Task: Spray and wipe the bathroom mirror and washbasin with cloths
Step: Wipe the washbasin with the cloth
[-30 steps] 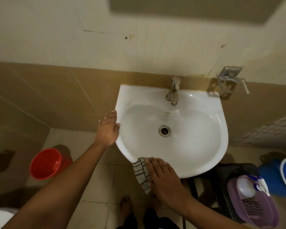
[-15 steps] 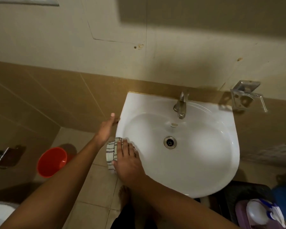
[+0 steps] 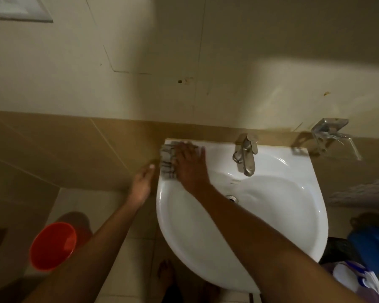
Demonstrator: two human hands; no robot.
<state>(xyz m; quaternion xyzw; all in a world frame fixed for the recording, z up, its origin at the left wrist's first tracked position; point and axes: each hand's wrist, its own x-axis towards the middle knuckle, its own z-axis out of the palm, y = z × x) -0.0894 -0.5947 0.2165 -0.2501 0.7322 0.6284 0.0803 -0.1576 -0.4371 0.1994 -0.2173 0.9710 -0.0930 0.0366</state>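
White washbasin [image 3: 206,248], grey dark-checked cloth [image 3: 167,162], red bucket [image 3: 52,246].

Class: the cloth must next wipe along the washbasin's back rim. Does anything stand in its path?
Yes. The right hand presses the striped cloth at the washbasin's back-left corner; the metal tap stands on the back rim, further right.

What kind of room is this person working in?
Most likely a small bathroom. A white washbasin with a metal tap hangs on a tiled wall, and a red bucket stands on the floor beside it. The right hand presses a checked cloth onto the basin's rim.
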